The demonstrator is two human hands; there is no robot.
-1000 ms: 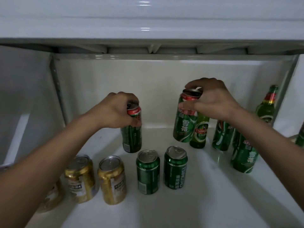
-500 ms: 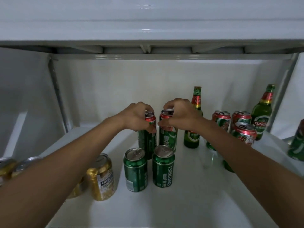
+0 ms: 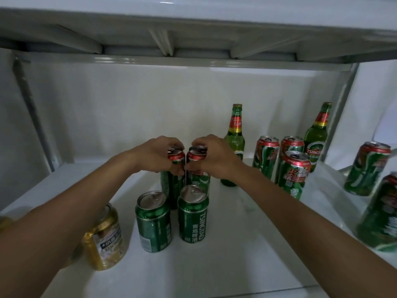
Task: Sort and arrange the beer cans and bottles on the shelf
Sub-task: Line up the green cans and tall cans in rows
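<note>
From the head camera, two tall red-topped green cans stand upright and touching side by side on the white shelf [image 3: 247, 244]. The left hand [image 3: 155, 154] grips the left tall can [image 3: 173, 181] near its top with curled fingers, and the right hand [image 3: 213, 157] grips the right tall can [image 3: 198, 179] the same way. Taking this pair as the landmark, two short green cans [image 3: 153, 224] stand just in front of it, also side by side. A gold can [image 3: 105, 239] sits further front-left, partly behind the left forearm. A green bottle [image 3: 235, 145] stands just to the pair's right, with three more red-topped cans [image 3: 293, 175] and a second bottle [image 3: 316, 138] beyond it.
</note>
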